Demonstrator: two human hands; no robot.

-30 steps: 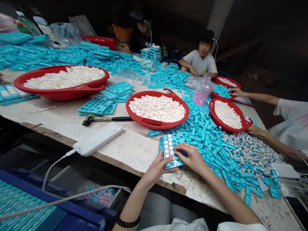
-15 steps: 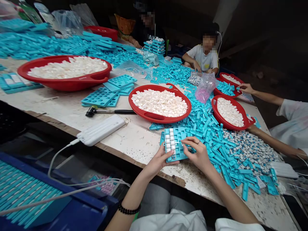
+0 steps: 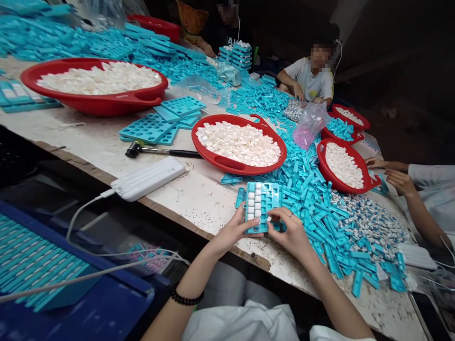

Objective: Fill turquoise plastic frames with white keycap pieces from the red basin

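My left hand grips a light-blue slotted tray by its lower left, with the thumb on its front edge. Two columns of white caps fill the tray's left side; the slots to their right look bare. Between the thumb and fingertips of my right hand is a small white cap, held just over the tray's lower right part. Beyond the tray stands a red bowl heaped with white caps. Loose blue pieces lie spread right beside my right hand.
A black-headed hammer and a white power bank lie to the left. Another red bowl stands behind them, near stacked blue trays. A blue crate sits below the table edge. Co-workers sit across and at right.
The view has shifted slightly. My right hand has moved a little down the tray, and the white cap in its fingers now shows. At right, a co-worker's hand has left the blue pieces' bowl.
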